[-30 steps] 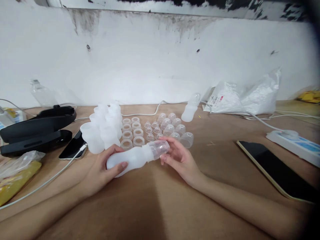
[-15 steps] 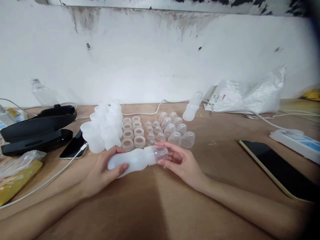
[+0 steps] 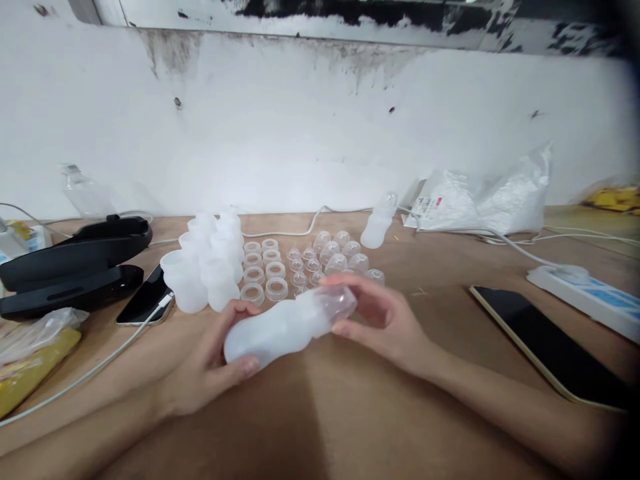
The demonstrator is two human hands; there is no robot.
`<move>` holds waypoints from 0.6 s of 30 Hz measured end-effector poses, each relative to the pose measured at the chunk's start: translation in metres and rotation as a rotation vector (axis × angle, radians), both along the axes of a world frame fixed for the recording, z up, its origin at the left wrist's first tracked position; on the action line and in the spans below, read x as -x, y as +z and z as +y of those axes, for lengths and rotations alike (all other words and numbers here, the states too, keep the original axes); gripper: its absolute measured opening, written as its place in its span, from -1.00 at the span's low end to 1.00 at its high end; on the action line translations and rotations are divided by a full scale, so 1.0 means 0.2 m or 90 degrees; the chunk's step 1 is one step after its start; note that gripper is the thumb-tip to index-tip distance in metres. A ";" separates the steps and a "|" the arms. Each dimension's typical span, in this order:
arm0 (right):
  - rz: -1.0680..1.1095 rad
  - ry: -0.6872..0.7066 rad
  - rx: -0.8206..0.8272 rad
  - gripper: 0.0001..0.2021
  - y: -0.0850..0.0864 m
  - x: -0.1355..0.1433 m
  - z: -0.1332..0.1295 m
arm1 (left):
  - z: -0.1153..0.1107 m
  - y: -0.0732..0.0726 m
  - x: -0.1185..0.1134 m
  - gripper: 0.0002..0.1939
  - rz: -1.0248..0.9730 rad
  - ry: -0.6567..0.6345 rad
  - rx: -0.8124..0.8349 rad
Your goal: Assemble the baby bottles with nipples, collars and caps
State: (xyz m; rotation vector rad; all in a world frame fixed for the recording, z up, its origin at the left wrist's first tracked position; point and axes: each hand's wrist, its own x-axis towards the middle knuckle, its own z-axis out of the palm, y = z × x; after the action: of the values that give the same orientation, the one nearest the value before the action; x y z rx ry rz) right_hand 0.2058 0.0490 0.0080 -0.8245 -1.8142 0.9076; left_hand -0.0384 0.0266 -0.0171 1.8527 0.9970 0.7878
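A milky white baby bottle (image 3: 273, 333) lies tilted between my hands, its capped end up and to the right. My left hand (image 3: 220, 367) wraps round its base. At the other end my right hand (image 3: 383, 320) pinches the clear dome cap (image 3: 339, 303), which sits over the bottle's neck. Just beyond are two columns of translucent collar rings (image 3: 253, 275). Beside them stand small clear nipples (image 3: 297, 265) and larger clear dome caps (image 3: 336, 264), some hidden behind my right hand. Several open bottle bodies (image 3: 185, 283) stand grouped on the left.
A capped bottle (image 3: 377, 225) stands at the back. Behind it to the right rests a plastic bag (image 3: 480, 200). Phones (image 3: 540, 340) lie at both sides, near a power strip (image 3: 585, 297), a black case (image 3: 75, 253) and a yellow packet (image 3: 35, 367). Cables cross the table's back.
Both hands have shifted slightly to the right and closer with the bottle, whose capped end is tilted a bit higher. The camera view has moved a little.
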 end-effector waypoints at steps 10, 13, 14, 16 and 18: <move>-0.521 -0.668 -0.159 -0.60 0.43 -0.52 0.35 | 0.00 -0.01 -0.01 -0.58 0.010 -0.108 0.058; -0.671 -0.674 -0.041 -0.58 0.35 -0.59 0.45 | 0.00 0.00 -0.02 -0.65 0.038 -0.092 0.052; -0.673 -0.674 -0.031 -0.58 0.32 -0.60 0.48 | 0.00 0.00 -0.02 -0.65 0.041 -0.089 0.054; -0.654 -0.682 -0.039 -0.57 0.26 -0.61 0.52 | 0.00 -0.01 -0.02 -0.66 0.033 -0.085 0.058; -0.632 -0.696 -0.053 -0.56 0.22 -0.61 0.55 | 0.00 -0.01 -0.02 -0.67 0.015 -0.083 0.061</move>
State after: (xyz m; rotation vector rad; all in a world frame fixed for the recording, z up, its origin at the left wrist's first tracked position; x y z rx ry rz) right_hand 0.3283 0.1595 0.0519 -2.1323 -1.6719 -0.3774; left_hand -0.0335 0.0273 -0.0186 1.8280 0.9017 0.6315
